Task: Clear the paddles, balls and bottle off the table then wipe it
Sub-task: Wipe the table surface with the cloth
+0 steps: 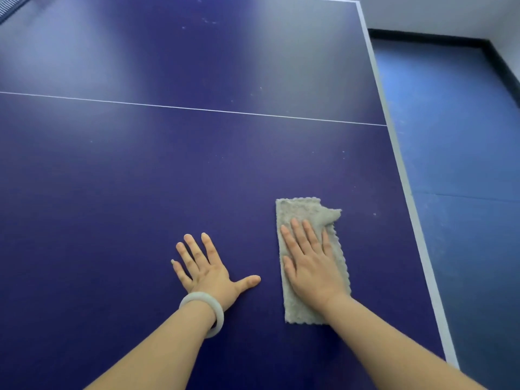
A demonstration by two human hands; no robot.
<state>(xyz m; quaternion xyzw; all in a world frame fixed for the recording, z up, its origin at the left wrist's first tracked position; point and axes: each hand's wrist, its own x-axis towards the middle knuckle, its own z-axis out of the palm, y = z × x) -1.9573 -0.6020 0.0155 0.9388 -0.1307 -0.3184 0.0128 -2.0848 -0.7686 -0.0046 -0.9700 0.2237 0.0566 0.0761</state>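
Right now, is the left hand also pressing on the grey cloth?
No. The left hand lies flat on the bare blue table, beside the grey cloth; only the right hand presses on it.

The scene was brightly, evenly lit; pale glare was spread over the far table, whose edges were bowed by the lens.

Left hand flat, fingers splayed — right hand flat, fingers together.

Beyond the cloth the table gives you open surface up to the white edge on your right. Your left hand, flat just beside the cloth, stands in the way leftward. Far left, blurred, possibly the net.
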